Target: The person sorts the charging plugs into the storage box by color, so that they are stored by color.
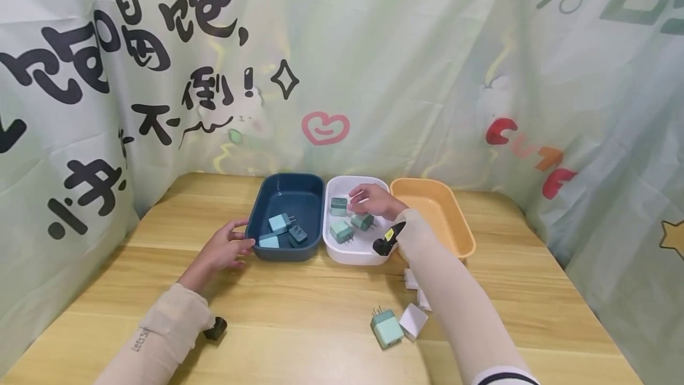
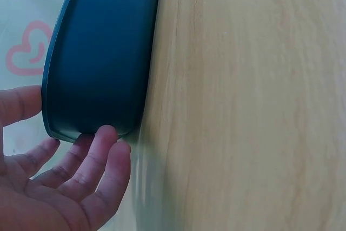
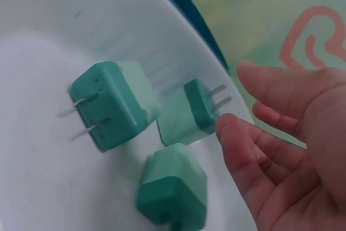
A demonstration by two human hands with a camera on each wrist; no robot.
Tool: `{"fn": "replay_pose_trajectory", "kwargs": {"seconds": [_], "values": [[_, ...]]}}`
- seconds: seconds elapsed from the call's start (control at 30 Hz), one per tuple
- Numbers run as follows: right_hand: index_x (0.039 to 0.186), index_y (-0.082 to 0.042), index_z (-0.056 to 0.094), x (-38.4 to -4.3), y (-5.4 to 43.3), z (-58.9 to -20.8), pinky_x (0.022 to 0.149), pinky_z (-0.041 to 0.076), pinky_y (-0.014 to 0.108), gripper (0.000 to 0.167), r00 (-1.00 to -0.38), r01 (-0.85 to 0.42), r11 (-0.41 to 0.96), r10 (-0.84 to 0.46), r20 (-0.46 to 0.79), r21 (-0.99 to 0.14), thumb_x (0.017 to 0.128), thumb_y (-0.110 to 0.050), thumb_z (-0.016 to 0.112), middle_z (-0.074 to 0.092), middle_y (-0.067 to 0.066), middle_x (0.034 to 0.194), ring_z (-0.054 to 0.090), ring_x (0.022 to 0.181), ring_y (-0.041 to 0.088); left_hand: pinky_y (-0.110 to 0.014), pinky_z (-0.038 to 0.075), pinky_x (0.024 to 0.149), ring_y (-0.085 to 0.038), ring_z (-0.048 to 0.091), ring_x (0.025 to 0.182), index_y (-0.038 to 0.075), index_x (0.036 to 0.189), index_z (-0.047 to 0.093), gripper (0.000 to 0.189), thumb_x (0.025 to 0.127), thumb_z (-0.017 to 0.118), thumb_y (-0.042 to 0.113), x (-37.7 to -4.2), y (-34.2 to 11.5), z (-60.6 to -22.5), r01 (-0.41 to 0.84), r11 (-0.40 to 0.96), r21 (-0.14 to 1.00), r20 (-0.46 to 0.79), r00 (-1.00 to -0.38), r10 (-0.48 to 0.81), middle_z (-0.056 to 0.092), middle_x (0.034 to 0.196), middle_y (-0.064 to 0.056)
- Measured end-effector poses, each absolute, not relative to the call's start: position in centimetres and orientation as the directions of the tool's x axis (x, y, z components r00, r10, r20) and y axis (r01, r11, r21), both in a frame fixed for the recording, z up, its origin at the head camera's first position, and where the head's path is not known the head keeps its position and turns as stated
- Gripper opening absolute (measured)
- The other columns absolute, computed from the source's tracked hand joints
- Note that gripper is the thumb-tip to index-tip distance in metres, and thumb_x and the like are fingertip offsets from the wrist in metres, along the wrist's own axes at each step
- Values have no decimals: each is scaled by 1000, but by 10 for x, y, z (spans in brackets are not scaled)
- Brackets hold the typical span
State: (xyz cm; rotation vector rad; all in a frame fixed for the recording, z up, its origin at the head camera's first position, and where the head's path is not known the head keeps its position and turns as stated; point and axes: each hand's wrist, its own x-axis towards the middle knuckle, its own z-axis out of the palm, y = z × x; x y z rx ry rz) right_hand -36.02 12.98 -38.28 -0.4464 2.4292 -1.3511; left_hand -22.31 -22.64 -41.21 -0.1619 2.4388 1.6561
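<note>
At the near left corner of a dark blue bin (image 1: pixel 291 201), my left hand (image 1: pixel 221 248) touches the wall; in the left wrist view its thumb is by the rim and its fingers (image 2: pixel 100 155) are spread along the side. Over a white bin (image 1: pixel 355 257) hovers my right hand (image 1: pixel 374 201), thumb and fingers apart with nothing between them. Below it lie three two-tone green plug chargers, one by the far left wall (image 1: pixel 338 205), one nearer (image 1: pixel 341 231) and one under the hand (image 1: pixel 363 221). In the right wrist view a fingertip is right beside a charger (image 3: pixel 189 112) with bare prongs.
Several blue chargers (image 1: pixel 278 223) lie in the dark blue bin. A yellow bin (image 1: pixel 454 218) stands at the right, partly behind my right sleeve. On the wooden table in front are a green charger (image 1: pixel 387 328) and several white ones (image 1: pixel 413 321). A printed curtain (image 1: pixel 385 76) hangs behind.
</note>
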Motion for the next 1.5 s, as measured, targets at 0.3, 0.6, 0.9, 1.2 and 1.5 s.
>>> {"fn": "replay_pose_trajectory", "kwargs": {"seconds": [0.3, 0.6, 0.9, 1.2, 1.5], "values": [[123, 7, 55, -339, 139, -365, 72, 52, 29, 38, -856, -214, 472, -513, -69, -855, 88, -2, 67, 63, 19, 113, 62, 92, 24, -39, 54, 75, -32, 58, 101, 12, 150, 30, 60, 97, 58, 16, -222, -228, -410, -188, 375, 908, -209, -978, 16, 44, 135, -26], [120, 4, 56, -304, 155, -360, 74, 52, 33, 34, -818, -301, 472, -575, -30, -829, 89, -5, 67, 62, 22, 115, 63, 86, 25, -40, 54, 76, -32, 58, 101, 11, 150, 29, 61, 97, 59, 17, -221, -227, -411, -200, 384, 901, -221, -975, 10, 45, 135, -25], [119, 2, 58, -268, 173, -365, 75, 51, 33, 34, -761, -382, 440, -649, 6, -813, 89, -9, 69, 63, 22, 115, 62, 88, 23, -39, 54, 77, -32, 58, 102, 11, 151, 28, 62, 97, 59, 19, -220, -228, -410, -194, 397, 897, -220, -975, 21, 43, 137, -26], [116, 1, 59, -230, 187, -377, 76, 52, 32, 32, -684, -470, 393, -728, 45, -791, 88, -8, 71, 66, 15, 108, 64, 83, 17, -39, 54, 77, -34, 59, 105, 11, 151, 28, 62, 98, 59, 19, -220, -226, -411, -181, 401, 898, -212, -977, 34, 42, 138, -26], [115, 4, 59, -196, 205, -389, 75, 53, 31, 34, -684, -491, 389, -727, 67, -779, 88, -13, 71, 63, 19, 106, 63, 83, 14, -39, 54, 76, -32, 59, 103, 11, 151, 28, 62, 98, 58, 19, -221, -226, -411, -179, 407, 896, -211, -977, 34, 43, 137, -26]]}}
